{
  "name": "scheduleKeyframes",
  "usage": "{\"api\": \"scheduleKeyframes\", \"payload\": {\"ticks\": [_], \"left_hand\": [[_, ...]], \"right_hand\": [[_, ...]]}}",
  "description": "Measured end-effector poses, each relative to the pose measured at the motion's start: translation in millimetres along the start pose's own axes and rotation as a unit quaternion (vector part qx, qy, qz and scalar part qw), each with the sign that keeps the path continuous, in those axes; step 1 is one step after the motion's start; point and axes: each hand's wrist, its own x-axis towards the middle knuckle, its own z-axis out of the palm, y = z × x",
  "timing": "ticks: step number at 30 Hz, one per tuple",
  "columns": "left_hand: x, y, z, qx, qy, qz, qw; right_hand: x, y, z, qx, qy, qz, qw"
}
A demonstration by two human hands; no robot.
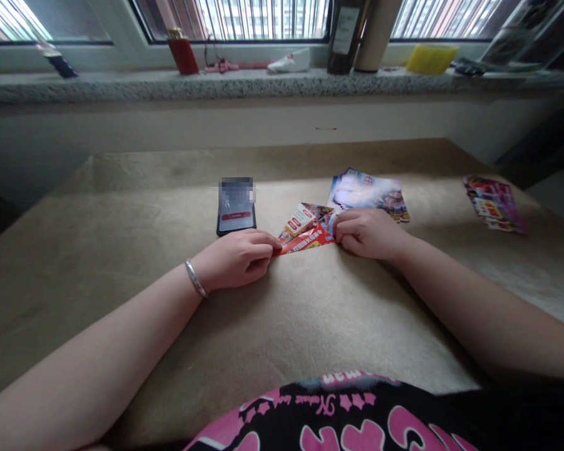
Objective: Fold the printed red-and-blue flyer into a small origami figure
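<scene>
Both hands — left hand (237, 258) and right hand (367, 233) — are curled, pinching the folded red flyer (305, 233) on the table (122, 238). A phone (235, 207) lies just beyond the left knuckles, a blue leaflet (366, 191) behind the right — another leaflet (493, 203) well apart.

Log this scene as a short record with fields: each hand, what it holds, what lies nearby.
left hand: fingers shut on the left end of the folded red leaflet; bracelet on wrist
right hand: fingers shut on the same leaflet's right end
phone: flat on the table, just beyond the left hand
other leaflets: blue leaflet beyond the right hand; pink leaflet far right
windowsill: red container, dark bottle
</scene>
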Motion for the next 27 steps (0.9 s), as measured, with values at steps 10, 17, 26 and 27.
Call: {"api": "scheduleKeyframes", "payload": {"ticks": [10,17,26,27], "left_hand": [[2.3,1.6,5.9,0.036,-0.017,-0.013,0.999],[5.3,6.0,3.9,0.026,-0.014,-0.035,0.999],[1.8,5.3,0.7,-0.01,-0.023,-0.037,0.999],[1.5,5.7,0.8,-0.011,-0.022,-0.039,0.999]], "right_hand": [[21.1,-48.5,22.2,0.037,0.028,-0.057,0.997],[21.3,-43.2,21.0,0.035,0.021,-0.052,0.998],[14.5,-30.2,11.7,0.09,0.016,-0.039,0.995],[13.3,-29.7,10.1,0.089,0.015,-0.031,0.995]]}}
